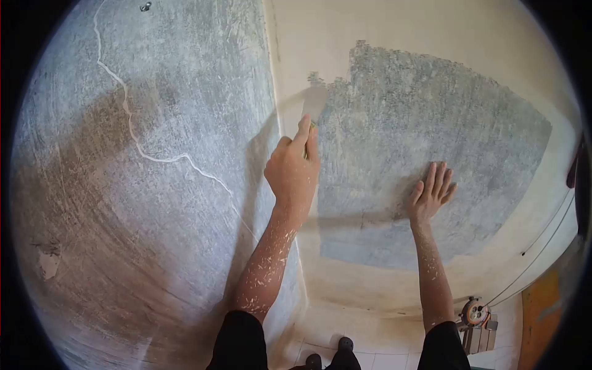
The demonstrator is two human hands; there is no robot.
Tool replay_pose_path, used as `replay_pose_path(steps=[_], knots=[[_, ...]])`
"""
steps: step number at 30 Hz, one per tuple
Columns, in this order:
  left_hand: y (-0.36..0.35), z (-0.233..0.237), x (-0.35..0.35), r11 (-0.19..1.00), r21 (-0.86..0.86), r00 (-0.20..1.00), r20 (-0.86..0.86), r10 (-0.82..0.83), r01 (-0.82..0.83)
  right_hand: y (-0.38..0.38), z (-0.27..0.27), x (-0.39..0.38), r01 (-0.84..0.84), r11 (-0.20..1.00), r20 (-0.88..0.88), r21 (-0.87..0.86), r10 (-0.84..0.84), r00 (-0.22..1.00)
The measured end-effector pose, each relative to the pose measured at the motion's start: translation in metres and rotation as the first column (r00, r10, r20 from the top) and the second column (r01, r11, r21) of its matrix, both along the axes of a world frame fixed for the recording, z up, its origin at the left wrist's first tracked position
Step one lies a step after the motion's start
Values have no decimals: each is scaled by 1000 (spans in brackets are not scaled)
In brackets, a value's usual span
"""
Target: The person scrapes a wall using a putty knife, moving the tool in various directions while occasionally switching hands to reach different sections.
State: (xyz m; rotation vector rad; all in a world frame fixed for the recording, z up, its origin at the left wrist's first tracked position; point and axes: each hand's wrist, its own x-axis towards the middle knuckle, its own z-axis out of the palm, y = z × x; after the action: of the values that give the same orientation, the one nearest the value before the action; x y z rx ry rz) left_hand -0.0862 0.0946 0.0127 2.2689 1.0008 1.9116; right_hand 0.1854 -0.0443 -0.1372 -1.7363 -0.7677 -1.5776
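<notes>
My left hand is closed around the handle of a scraper, its flat metal blade pointing up. The blade lies against the wall near the corner, at the edge of a scraped grey patch bordered by cream paint. A small grey scraped spot shows just above the blade tip. Further right, my right hand rests on the grey patch with its fingers spread, holding nothing. Pale paint flakes cling to both forearms.
The left wall is bare grey with a jagged pale crack line. At lower right stand an orange-and-black round device with cords and a wooden stool. Shoes show on the tiled floor.
</notes>
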Motion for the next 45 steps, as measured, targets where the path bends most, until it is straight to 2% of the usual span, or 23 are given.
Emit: replay_pose_path(steps=[5, 8, 11, 14, 17, 18, 21, 24, 28, 31, 34, 38, 40, 43, 45], knots=[[-3, 28, -7, 1000, 1, 1000, -3, -5, 5, 1, -1, -1, -11, 1000, 5, 5, 11, 1000], [3, 6, -7, 996, -83, 999, -28, -22, 19, -1, 2, 2, 1, 1000, 17, 9, -1, 1000], [6, 25, -3, 998, 41, 998, 35, 45, -46, 0, 0, -1, -8, 1000, 27, 7, 8, 1000], [1, 7, -6, 997, -22, 996, -61, 70, -72, -2, 1, -5, -2, 1000, -1, -2, 2, 1000], [-1, 10, 3, 996, -92, 999, -28, 17, -20, -1, 2, -4, -2, 1000, 6, 15, 2, 1000], [2, 19, 6, 998, -27, 998, -12, 58, -58, -2, 1, -4, -3, 1000, 7, 13, 3, 1000], [9, 12, -1, 998, 6, 998, -19, 67, -67, 1, -1, -8, -10, 1000, 1, 19, 10, 1000], [0, 2, 3, 995, -98, 999, -52, 13, -18, -1, 4, -7, 6, 1000, 13, 19, -6, 1000], [7, 52, 13, 998, 53, 999, 31, 33, -35, -2, 4, -7, -2, 1000, 19, 12, 2, 1000], [-16, 31, 6, 996, -70, 998, -39, 49, -51, -3, 4, -5, -22, 1000, 20, 20, 21, 1000], [-10, 16, 3, 993, -114, 1000, -11, -7, 6, -4, 2, -4, -27, 999, 10, 17, 27, 1000], [-9, 17, 4, 997, -78, 999, -26, 26, -28, -4, 3, -3, -30, 999, 26, 24, 29, 999], [-16, -5, 3, 992, -120, 996, -83, 33, -43, -3, 1, -1, -27, 999, 26, 23, 27, 999], [-16, -25, 9, 996, -91, 1000, -15, -24, 23, -2, 3, -5, -28, 999, 32, 35, 27, 999], [-15, -2, 17, 999, -32, 999, -24, 25, -26, -2, 1, -4, -21, 999, 31, 36, 20, 999]])
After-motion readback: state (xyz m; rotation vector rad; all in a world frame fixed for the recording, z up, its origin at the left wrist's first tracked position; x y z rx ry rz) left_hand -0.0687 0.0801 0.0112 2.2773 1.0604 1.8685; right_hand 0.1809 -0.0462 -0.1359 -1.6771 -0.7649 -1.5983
